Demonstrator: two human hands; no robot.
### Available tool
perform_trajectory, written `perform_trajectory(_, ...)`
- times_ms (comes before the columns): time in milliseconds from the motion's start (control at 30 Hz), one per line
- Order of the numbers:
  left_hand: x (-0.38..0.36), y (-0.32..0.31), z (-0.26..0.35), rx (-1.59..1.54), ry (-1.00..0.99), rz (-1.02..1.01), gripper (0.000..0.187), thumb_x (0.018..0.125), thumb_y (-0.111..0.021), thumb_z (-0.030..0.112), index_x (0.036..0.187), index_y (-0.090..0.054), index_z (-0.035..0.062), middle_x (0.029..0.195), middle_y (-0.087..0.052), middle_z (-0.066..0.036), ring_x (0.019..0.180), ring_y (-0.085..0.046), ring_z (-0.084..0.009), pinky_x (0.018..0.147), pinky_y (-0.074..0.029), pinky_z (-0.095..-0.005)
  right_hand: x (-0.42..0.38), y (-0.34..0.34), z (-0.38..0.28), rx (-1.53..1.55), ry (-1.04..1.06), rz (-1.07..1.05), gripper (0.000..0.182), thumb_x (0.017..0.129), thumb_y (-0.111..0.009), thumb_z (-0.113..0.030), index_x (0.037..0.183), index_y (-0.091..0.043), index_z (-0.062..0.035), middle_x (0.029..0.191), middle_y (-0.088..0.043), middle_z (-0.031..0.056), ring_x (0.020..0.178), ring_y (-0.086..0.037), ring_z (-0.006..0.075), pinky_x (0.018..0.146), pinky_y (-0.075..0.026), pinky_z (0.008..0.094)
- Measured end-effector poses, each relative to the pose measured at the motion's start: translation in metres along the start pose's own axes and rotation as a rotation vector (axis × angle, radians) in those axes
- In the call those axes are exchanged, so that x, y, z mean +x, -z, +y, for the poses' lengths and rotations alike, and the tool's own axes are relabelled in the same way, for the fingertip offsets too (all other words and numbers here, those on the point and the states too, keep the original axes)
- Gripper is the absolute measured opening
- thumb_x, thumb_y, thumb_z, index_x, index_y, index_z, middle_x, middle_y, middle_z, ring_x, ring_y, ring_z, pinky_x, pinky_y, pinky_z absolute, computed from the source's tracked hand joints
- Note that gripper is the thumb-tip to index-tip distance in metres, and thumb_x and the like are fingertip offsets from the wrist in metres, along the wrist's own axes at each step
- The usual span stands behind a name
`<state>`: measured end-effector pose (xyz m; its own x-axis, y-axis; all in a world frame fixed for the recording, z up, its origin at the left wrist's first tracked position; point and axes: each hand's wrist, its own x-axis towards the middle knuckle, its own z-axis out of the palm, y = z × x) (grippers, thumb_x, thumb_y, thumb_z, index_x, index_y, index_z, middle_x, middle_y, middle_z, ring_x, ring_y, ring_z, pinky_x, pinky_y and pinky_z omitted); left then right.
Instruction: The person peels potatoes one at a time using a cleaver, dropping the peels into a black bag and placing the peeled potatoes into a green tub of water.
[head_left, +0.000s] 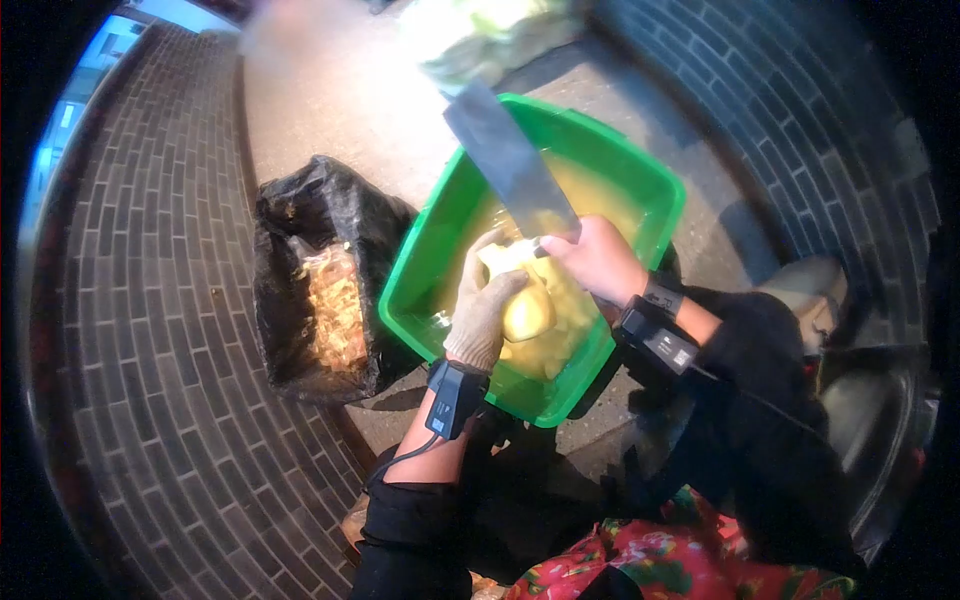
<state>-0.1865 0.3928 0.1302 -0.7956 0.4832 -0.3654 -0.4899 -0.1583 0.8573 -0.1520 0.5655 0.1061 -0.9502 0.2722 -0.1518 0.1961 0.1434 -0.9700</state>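
My left hand (485, 302), in a pale knitted glove, is wrapped round a peeled, rounded yellow vegetable (529, 312) over the green basin (405, 283). My right hand (598, 262) is bare and grips a cleaver (508, 158); its handle is hidden in the fist. The broad grey blade points up and away, across the basin's far left rim. Blade base and right thumb are close to the vegetable's far end. Cloudy yellowish water (600, 195) fills part of the basin, and pale yellow pieces (567, 338) lie beneath my hands.
A black plastic bag (283, 235) stands open left of the basin, holding yellowish peelings (336, 308). Beyond the basin is a glare-washed bag of pale green stuff (500, 40). Brick-patterned surfaces (160, 230) flank both sides. A shoe (808, 290) is at right.
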Motion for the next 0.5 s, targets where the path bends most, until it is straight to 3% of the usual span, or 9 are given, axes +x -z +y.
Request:
perform_trajectory(67, -0.002, 0.001, 0.007, 0.056, 0.004, -0.005, 0.058, 0.082, -0.06, 0.002, 0.137, -0.042, 0.0045, 0.127, -0.052, -0.016, 0.107, -0.061, -0.0244, 0.088, -0.055, -0.0341, -0.001, 0.008, -0.011, -0.027, 0.009, 0.026, 0.026, 0.086, -0.064, -0.022, 0.095, -0.068, 0.0025, 0.074, -0.067, 0.02, 0.07, -0.067, 0.0309, 0.068, -0.051, 0.0402)
perform_trajectory(133, -0.002, 0.003, 0.014, -0.151, 0.124, 0.054, 0.053, 0.084, -0.057, 0.004, 0.135, -0.042, 0.0044, 0.125, -0.052, -0.017, 0.103, -0.063, -0.027, 0.084, -0.057, -0.039, 0.0, 0.014, -0.019, -0.161, 0.035, 0.0, 0.028, 0.086, -0.064, -0.022, 0.098, -0.067, 0.003, 0.077, -0.068, 0.0211, 0.072, -0.068, 0.0314, 0.069, -0.051, 0.0407)
perform_trajectory(200, -0.004, 0.008, 0.019, -0.162, 0.15, 0.087, 0.045, 0.088, -0.058, 0.013, 0.131, -0.047, 0.0045, 0.118, -0.057, -0.018, 0.1, -0.064, -0.0282, 0.081, -0.058, -0.0433, -0.001, 0.012, -0.021, -0.092, 0.096, 0.024, 0.029, 0.086, -0.065, -0.022, 0.1, -0.067, 0.0029, 0.078, -0.068, 0.0218, 0.073, -0.068, 0.0322, 0.07, -0.051, 0.0411)
perform_trajectory(267, -0.005, 0.014, 0.021, -0.489, 0.347, 0.114, 0.048, 0.094, -0.055, 0.028, 0.135, -0.044, 0.006, 0.108, -0.059, -0.018, 0.1, -0.063, -0.0354, 0.087, -0.054, -0.0539, -0.002, 0.01, -0.017, -0.023, 0.16, 0.042, 0.03, 0.086, -0.065, -0.022, 0.102, -0.066, 0.0028, 0.079, -0.068, 0.0224, 0.074, -0.068, 0.033, 0.07, -0.051, 0.0414)
perform_trajectory(300, -0.005, 0.015, 0.019, -0.46, 0.393, 0.093, 0.047, 0.094, -0.057, 0.035, 0.13, -0.048, 0.0056, 0.109, -0.06, -0.017, 0.105, -0.062, -0.0353, 0.093, -0.051, -0.0554, 0.0, 0.01, -0.009, -0.066, 0.16, 0.0, 0.031, 0.085, -0.065, -0.022, 0.104, -0.066, 0.0024, 0.08, -0.068, 0.0222, 0.076, -0.068, 0.0329, 0.071, -0.052, 0.041)
perform_trajectory(333, -0.004, 0.019, 0.013, -0.462, 0.385, 0.096, 0.047, 0.094, -0.057, 0.035, 0.13, -0.048, 0.0056, 0.109, -0.06, -0.017, 0.105, -0.062, -0.0353, 0.093, -0.051, -0.0554, 0.002, 0.011, -0.005, -0.11, 0.161, -0.045, 0.031, 0.085, -0.065, -0.022, 0.105, -0.066, 0.0021, 0.082, -0.069, 0.0219, 0.077, -0.069, 0.0329, 0.072, -0.053, 0.0406)
perform_trajectory(400, -0.005, 0.017, 0.009, -0.144, 0.308, -0.11, 0.052, 0.092, -0.059, 0.037, 0.13, -0.047, 0.0041, 0.111, -0.06, -0.017, 0.108, -0.06, -0.0359, 0.1, -0.047, -0.0541, 0.001, 0.015, -0.011, -0.153, 0.093, -0.092, 0.032, 0.085, -0.064, -0.021, 0.107, -0.065, 0.0017, 0.082, -0.07, 0.0212, 0.078, -0.069, 0.0327, 0.073, -0.053, 0.0406)
perform_trajectory(467, -0.01, 0.013, 0.009, -0.118, 0.266, -0.051, 0.052, 0.091, -0.058, 0.031, 0.132, -0.046, 0.0011, 0.114, -0.06, -0.017, 0.109, -0.059, -0.0366, 0.103, -0.046, -0.0507, -0.002, 0.014, -0.016, -0.197, 0.021, -0.133, 0.032, 0.085, -0.064, -0.021, 0.108, -0.065, 0.0014, 0.083, -0.07, 0.0204, 0.079, -0.07, 0.0325, 0.074, -0.053, 0.0405)
perform_trajectory(500, -0.011, 0.015, 0.013, -0.251, 0.252, -0.108, 0.052, 0.089, -0.057, 0.026, 0.132, -0.046, 0.0001, 0.114, -0.06, -0.018, 0.11, -0.06, -0.0363, 0.102, -0.046, -0.0502, -0.004, 0.012, -0.017, -0.086, 0.107, -0.062, 0.03, 0.085, -0.064, -0.02, 0.105, -0.067, 0.0012, 0.083, -0.071, 0.0193, 0.077, -0.07, 0.0316, 0.073, -0.053, 0.0401)
